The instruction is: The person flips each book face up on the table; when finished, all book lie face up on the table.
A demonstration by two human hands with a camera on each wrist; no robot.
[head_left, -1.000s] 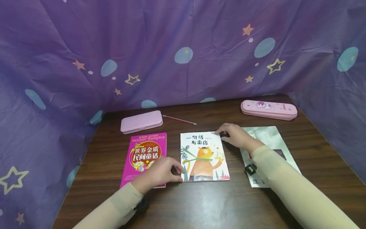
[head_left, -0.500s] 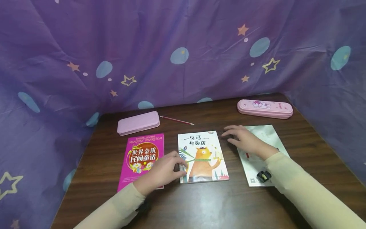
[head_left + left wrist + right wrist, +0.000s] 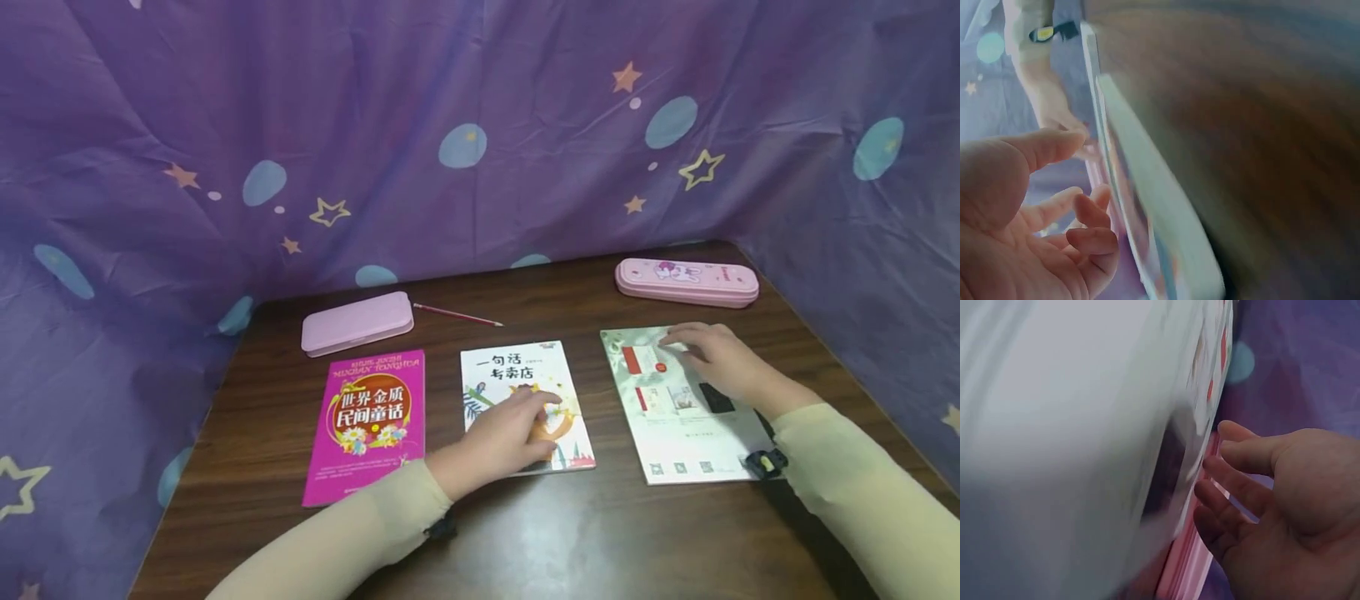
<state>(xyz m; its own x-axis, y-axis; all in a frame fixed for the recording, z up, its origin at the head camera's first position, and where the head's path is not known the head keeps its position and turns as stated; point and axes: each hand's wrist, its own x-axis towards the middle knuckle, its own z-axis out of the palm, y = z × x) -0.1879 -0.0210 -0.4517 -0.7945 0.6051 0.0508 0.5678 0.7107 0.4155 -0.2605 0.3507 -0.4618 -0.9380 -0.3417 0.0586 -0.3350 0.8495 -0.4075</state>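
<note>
My left hand (image 3: 504, 433) is over the lower part of a white book (image 3: 517, 356) with a cartoon bear on its cover. Its fingers are loosely bent and hold nothing, as the left wrist view also shows. Over the upper right of a pale green book (image 3: 660, 450) hovers my right hand (image 3: 723, 367), fingers relaxed and apart from one another. In the right wrist view nothing is between the fingers (image 3: 1235, 481). A magenta book (image 3: 330, 450) with a red oval lies left of the white one, close to my left sleeve.
Behind the books are a plain pink pencil case (image 3: 358, 322) at the left, a red pencil (image 3: 459, 315), and a pink case with a rabbit picture (image 3: 686, 282) at the right. A purple curtain (image 3: 465, 83) surrounds the dark wooden table (image 3: 540, 542).
My right hand has left the white book's upper corner and moved right over the pale green book. My left hand has let go of the white book's left edge and shifted right over its cover.
</note>
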